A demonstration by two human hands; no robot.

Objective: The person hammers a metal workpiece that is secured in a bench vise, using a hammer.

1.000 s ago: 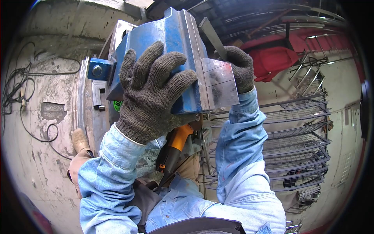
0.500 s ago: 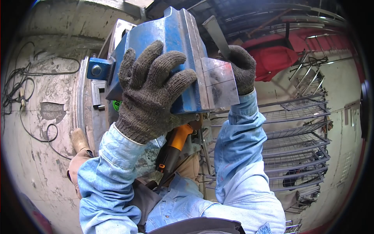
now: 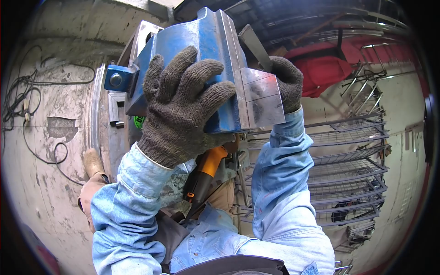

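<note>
My left hand (image 3: 181, 107), in a dark knitted glove, rests on top of a blue bench vise (image 3: 176, 39) with its fingers spread. A thin sheet-metal plate (image 3: 262, 98) with scribed lines sticks out to the right from the vise's jaws. Just behind the plate, my gloved right hand (image 3: 288, 85) is closed around the lower end of a flat grey metal bar (image 3: 255, 47), which slants up to the left. Part of the right hand's fingers is hidden by the plate.
An orange and black power tool (image 3: 211, 161) lies below the vise, near my body. Black cable (image 3: 27, 91) coils on the floor at left. Wire-mesh racks (image 3: 348, 169) stand at right, with red cloth (image 3: 321, 73) above them. Metal profiles (image 3: 96, 110) lie left of the vise.
The view has shifted slightly, so the vise and hands appear a little further right. Both hands keep nearly the same pose, and the bar stays in the right hand.
</note>
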